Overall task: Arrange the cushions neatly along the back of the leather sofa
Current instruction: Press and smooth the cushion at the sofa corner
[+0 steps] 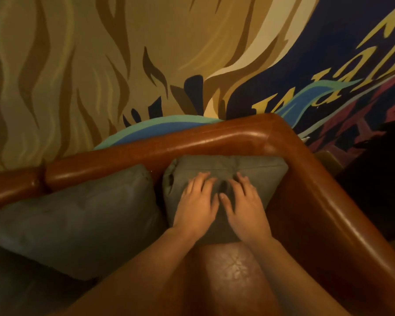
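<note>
A grey-green cushion (262,172) stands in the corner of the brown leather sofa (192,142), leaning against its back and right arm. My left hand (197,201) and my right hand (244,201) lie side by side on its front face, fingers spread and pressing into the fabric, which dents between them. A second, larger grey-green cushion (78,215) leans against the sofa back just to the left, touching or nearly touching the first.
The sofa's rounded right arm (328,213) runs down the right side. A worn patch of leather seat (235,267) shows between my forearms. A painted mural wall (146,53) rises directly behind the sofa. Dark floor space lies at far right.
</note>
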